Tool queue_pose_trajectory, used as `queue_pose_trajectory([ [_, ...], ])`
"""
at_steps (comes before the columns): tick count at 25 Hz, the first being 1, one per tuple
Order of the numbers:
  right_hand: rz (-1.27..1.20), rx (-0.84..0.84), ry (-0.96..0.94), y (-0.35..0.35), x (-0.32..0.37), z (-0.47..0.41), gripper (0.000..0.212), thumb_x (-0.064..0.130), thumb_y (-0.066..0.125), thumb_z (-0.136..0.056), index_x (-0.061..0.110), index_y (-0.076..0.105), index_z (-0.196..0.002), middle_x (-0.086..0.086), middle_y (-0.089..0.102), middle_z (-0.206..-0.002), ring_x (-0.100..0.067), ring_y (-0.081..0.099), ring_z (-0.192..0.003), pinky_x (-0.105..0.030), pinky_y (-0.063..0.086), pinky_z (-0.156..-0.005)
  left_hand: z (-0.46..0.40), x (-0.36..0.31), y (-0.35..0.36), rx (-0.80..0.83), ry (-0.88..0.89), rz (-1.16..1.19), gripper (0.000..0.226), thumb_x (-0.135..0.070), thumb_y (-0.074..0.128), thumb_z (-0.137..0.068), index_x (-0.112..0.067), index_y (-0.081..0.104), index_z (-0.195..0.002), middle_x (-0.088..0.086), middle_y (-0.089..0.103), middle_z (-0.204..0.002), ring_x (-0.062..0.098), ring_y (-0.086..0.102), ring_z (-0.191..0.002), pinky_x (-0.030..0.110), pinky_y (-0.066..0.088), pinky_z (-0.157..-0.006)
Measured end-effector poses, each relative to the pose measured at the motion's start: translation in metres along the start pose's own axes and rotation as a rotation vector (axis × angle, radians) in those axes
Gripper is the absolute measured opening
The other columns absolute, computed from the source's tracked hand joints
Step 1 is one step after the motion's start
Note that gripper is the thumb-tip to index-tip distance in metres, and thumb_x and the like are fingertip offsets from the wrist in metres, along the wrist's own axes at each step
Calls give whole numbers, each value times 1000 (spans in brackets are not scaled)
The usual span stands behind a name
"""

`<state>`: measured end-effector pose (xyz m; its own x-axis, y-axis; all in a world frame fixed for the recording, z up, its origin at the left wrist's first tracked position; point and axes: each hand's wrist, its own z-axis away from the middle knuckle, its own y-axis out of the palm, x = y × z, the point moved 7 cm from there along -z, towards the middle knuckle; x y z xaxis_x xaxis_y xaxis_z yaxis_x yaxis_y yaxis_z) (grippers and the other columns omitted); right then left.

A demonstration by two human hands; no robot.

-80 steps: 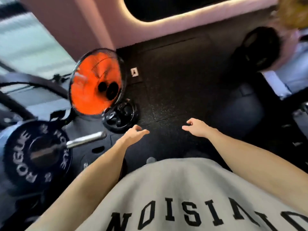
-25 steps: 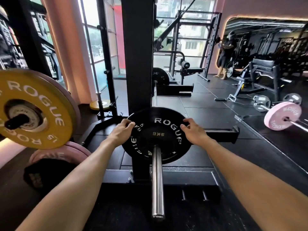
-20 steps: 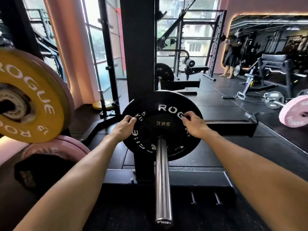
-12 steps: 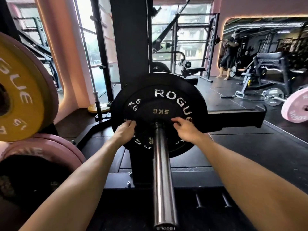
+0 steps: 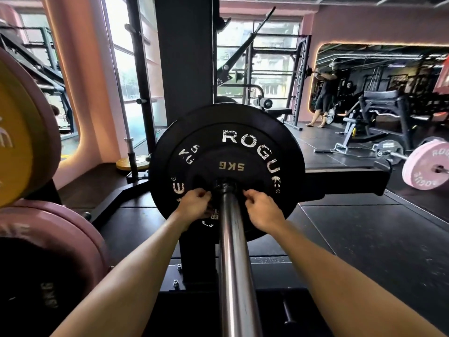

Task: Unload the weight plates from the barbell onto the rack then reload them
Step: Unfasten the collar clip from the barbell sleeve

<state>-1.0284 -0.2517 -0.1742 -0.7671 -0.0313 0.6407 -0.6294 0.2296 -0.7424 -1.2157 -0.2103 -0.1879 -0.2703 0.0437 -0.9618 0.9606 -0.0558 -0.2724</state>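
Observation:
A black 5 kg Rogue weight plate (image 5: 243, 144) sits on the chrome barbell sleeve (image 5: 234, 259), which runs from the bottom of the view up to the plate's hub. My left hand (image 5: 194, 205) touches the plate's face just left of the sleeve, fingers bent, fingertips against the plate. My right hand (image 5: 258, 205) does the same just right of the sleeve. Neither hand wraps round the plate's rim or the bar. A black rack upright (image 5: 184, 57) stands right behind the plate.
At the left edge hang a yellow plate (image 5: 17, 142), a pink plate (image 5: 60, 237) below it and a black 5 kg plate (image 5: 36, 288). A pink-plated barbell (image 5: 425, 164) lies on the floor at right. A person (image 5: 325, 93) stands far back.
My hands slid from the plate's rim to its hub on either side of the sleeve. The plate now sits farther along the sleeve, and I have moved closer.

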Motion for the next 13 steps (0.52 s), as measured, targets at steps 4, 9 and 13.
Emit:
queue_pose_trajectory([
  [4,50,-7,14,3,2,6,40,30,39,-97,33,50,-136,-7,64,-118,-29,60,-107,-38,48,-87,2,-5,8,-23,-21,92,17,-15,45,-104,-13,47,-86,10,58,-79,19,64,-63,28,57,-49],
  [9,-10,20,46,7,-6,5,38,26,39,-97,29,52,-133,-9,65,-111,-32,62,-104,-39,48,-88,-5,-8,6,-45,13,110,22,-18,52,-101,-13,46,-80,10,53,-83,22,58,-77,34,55,-57],
  [13,-47,65,44,13,-9,7,40,23,39,-97,25,55,-133,-13,67,-109,-33,64,-98,-42,52,-87,-4,-1,0,-53,-19,243,20,-19,55,-101,-14,56,-82,5,59,-83,15,60,-73,29,56,-56],
])
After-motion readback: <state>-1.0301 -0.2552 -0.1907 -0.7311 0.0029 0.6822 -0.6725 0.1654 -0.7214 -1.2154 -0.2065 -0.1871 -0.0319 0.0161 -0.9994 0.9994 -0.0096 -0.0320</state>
